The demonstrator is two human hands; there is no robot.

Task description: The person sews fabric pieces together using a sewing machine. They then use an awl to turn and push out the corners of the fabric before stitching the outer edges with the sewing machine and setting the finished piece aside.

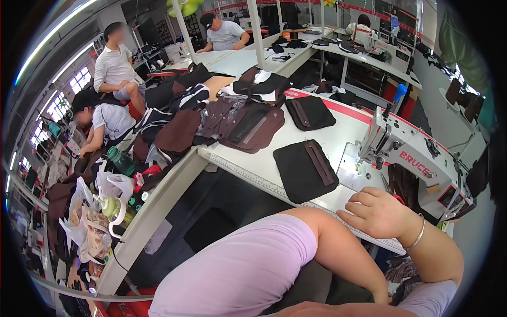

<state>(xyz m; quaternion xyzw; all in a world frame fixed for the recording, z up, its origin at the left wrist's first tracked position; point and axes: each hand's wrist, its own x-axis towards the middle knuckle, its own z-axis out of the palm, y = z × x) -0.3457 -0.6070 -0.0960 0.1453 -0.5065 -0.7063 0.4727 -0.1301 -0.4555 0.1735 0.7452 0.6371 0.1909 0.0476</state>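
Note:
My right hand point(377, 212), with a bangle point(417, 232) on its wrist, is over the front edge of the sewing table. Its fingers are loosely bent and slightly apart, and nothing shows in them. Just left of it lies a black fabric panel point(293, 177) with a maroon zip strip point(320, 165) on it. The white sewing machine point(404, 148) stands beyond the hand, its needle area to the right of the panel. My left forearm point(351, 253) bends down toward my lap; the left hand itself is out of sight.
A second black panel point(310, 113) lies farther back. Maroon pieces point(248, 127) are stacked at the table's left. A measuring tape point(248, 179) runs along the front edge. Bags and a green bottle point(120, 161) sit at left. Several co-workers, including a seated person point(226, 34), are beyond.

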